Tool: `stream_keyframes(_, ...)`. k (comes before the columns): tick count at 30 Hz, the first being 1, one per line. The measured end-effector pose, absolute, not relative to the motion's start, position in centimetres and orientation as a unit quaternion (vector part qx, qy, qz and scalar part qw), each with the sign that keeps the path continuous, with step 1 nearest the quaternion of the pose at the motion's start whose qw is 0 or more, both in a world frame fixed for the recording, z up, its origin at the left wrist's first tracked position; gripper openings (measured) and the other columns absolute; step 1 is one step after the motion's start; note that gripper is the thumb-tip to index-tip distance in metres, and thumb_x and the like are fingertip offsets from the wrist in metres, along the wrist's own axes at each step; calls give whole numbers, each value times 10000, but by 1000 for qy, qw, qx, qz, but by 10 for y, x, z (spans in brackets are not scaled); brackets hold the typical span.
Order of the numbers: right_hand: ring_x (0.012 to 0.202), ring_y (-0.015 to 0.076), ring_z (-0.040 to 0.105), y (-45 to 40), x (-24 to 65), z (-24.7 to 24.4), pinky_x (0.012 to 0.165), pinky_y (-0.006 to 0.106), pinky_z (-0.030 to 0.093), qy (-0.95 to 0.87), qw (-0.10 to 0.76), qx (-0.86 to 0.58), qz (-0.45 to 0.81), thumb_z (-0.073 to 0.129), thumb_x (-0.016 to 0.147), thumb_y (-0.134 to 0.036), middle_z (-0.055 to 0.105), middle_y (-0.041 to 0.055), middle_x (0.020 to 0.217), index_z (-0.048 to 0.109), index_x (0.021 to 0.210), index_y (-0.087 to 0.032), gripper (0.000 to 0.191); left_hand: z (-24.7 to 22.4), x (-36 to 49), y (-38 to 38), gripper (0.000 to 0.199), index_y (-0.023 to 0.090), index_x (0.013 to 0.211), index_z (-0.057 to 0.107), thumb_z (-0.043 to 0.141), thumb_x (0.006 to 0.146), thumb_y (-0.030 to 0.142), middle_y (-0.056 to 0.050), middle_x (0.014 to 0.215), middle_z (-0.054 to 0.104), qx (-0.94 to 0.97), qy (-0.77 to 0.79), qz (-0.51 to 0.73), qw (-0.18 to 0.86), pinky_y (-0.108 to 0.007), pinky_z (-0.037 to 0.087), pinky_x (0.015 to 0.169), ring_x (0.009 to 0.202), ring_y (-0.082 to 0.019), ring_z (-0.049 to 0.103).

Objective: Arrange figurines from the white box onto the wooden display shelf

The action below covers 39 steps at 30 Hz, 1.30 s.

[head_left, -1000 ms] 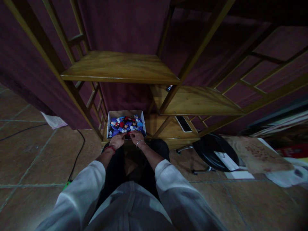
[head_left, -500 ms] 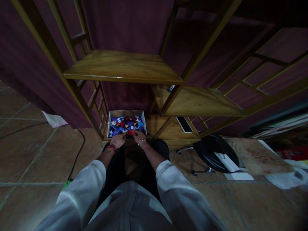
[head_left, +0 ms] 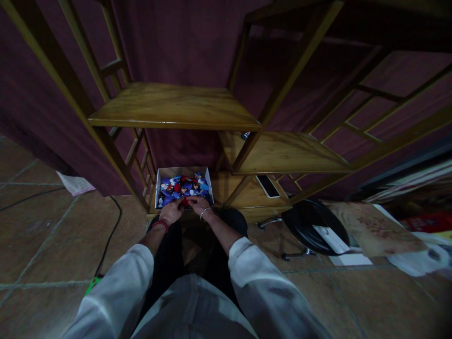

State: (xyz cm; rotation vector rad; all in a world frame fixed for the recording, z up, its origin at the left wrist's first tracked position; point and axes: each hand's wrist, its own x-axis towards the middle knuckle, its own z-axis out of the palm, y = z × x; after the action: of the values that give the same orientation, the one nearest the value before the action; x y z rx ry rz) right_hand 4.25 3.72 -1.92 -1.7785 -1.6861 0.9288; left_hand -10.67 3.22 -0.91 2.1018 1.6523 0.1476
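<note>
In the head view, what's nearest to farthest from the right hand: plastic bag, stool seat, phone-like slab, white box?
1. White box, just ahead of the right hand
2. Phone-like slab, lower shelf, to the right
3. Stool seat, right of the slab
4. Plastic bag, far right

A low, brown wooden shelf (head_left: 221,184) carries an open white box (head_left: 182,172). On the same shelf, to the right of the box and apart from it, a phone-like slab (head_left: 268,186), black-faced and white-edged, lies flat.
</note>
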Motion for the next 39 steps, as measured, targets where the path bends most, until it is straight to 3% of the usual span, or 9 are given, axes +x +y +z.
stream_keyframes(9, 929, 140, 566, 34, 39, -21, 845, 264, 433, -672, 179, -668, 263, 480, 754, -201, 602, -22, 1059, 602, 1000, -281, 286, -15, -108, 34, 422, 268, 1239, 419, 350, 823, 284, -45, 1030, 618, 764, 601, 74, 222, -265, 416, 792, 916, -174, 572)
stream_keyframes(16, 988, 109, 528, 32, 41, -30, 891, 227, 399, -671, 234, -657, 251, 452, 735, -115, 552, -9, 1120, 626, 927, -240, 288, -19, -109, 35, 404, 266, 1205, 460, 330, 823, 252, -30, 1097, 593, 767, 595, 90, 223, -268, 401, 853, 973, -168, 554)
stream_keyframes(21, 946, 114, 536, 34, 45, -36, 862, 228, 416, -650, 291, -664, 228, 431, 711, -60, 576, 18, 1038, 625, 893, -212, 307, -18, -109, 35, 405, 280, 1206, 462, 339, 822, 243, -5, 1120, 581, 762, 597, 89, 236, -251, 386, 878, 998, -157, 540)
stream_keyframes(25, 844, 128, 559, 41, 48, -39, 804, 246, 446, -609, 305, -700, 215, 411, 707, -50, 588, 49, 942, 601, 917, -164, 305, -15, -108, 33, 413, 288, 1217, 450, 333, 823, 255, -12, 1122, 583, 769, 590, 75, 234, -274, 394, 869, 991, -169, 546)
stream_keyframes(29, 856, 145, 550, 47, 52, -41, 812, 285, 443, -589, 308, -722, 193, 401, 705, -51, 560, 70, 991, 553, 1014, -148, 358, -12, -106, 33, 413, 275, 1213, 459, 323, 823, 266, -26, 1116, 585, 774, 589, 64, 226, -283, 398, 860, 985, -179, 547)
stream_keyframes(33, 946, 175, 526, 50, 58, -38, 869, 296, 412, -596, 285, -727, 187, 407, 710, -54, 506, 124, 1119, 500, 1123, -119, 428, -11, -105, 34, 408, 275, 1203, 470, 335, 819, 263, -22, 1089, 597, 769, 592, 62, 233, -266, 397, 857, 970, -171, 552)
stream_keyframes(39, 1165, 178, 387, 60, 64, -34, 983, 268, 310, -630, 214, -725, 179, 427, 700, -43, 435, 98, 1257, 420, 1221, -127, 528, -12, -105, 36, 394, 288, 1186, 488, 352, 816, 263, -3, 1116, 582, 759, 597, 66, 250, -245, 381, 883, 1000, -157, 537)
